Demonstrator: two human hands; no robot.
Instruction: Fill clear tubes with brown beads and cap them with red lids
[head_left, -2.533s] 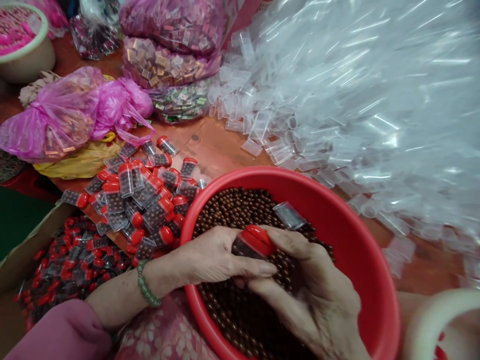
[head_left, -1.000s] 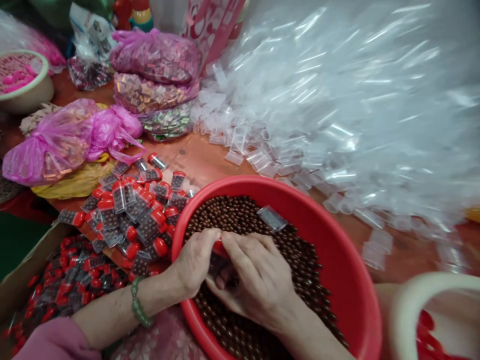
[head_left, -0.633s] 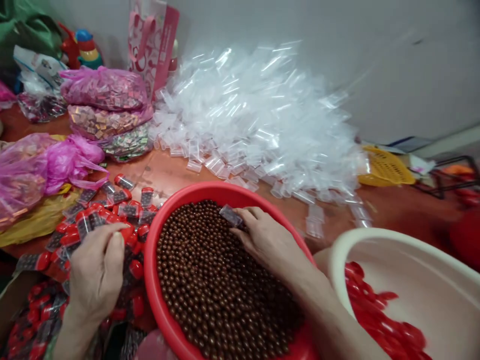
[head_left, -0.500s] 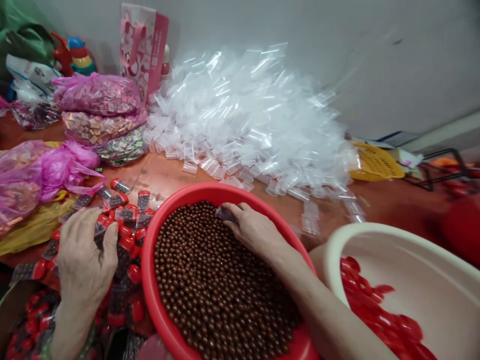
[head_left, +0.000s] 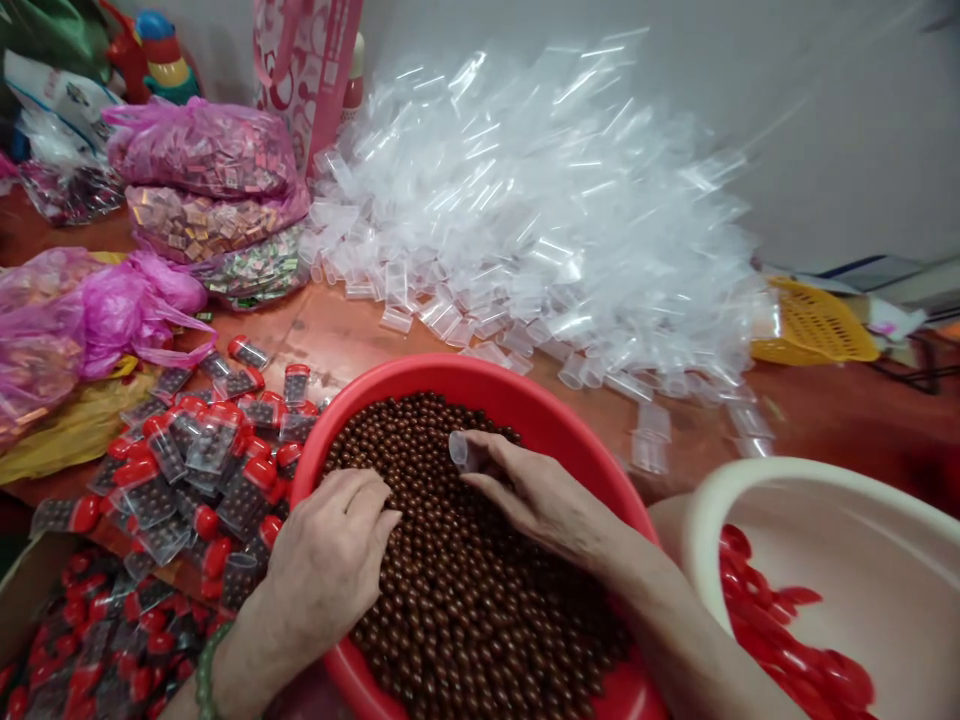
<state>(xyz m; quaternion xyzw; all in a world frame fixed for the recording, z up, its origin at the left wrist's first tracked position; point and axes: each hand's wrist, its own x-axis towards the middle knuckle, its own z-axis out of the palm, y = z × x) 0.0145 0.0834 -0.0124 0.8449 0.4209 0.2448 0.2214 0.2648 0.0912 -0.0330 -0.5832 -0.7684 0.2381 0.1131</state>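
Note:
A red basin [head_left: 487, 368] full of small brown balls [head_left: 442, 590] stands in front of me. Over the balls, my right hand [head_left: 532, 490] grips a small clear plastic tube [head_left: 459, 450] between thumb and fingers, its round mouth turned to the left. My left hand [head_left: 322, 555] hovers at the basin's left side with its fingers loosely bent and the thumb a little apart; nothing shows in it. Left of the basin lies a heap of filled tubes with red caps [head_left: 202, 440], dark balls visible inside them.
A big pile of clear empty tubes [head_left: 525, 220] lies behind the basin. On the right, a cream tub [head_left: 712, 500] holds red caps [head_left: 802, 640]. Pink bags [head_left: 210, 150] of small packets stand back left. A yellow basket [head_left: 817, 320] sits back right.
My left hand has moved right, from over the capped tubes to the basin. The tube in my right hand has come up from the balls and its mouth now shows. The view has shifted slightly.

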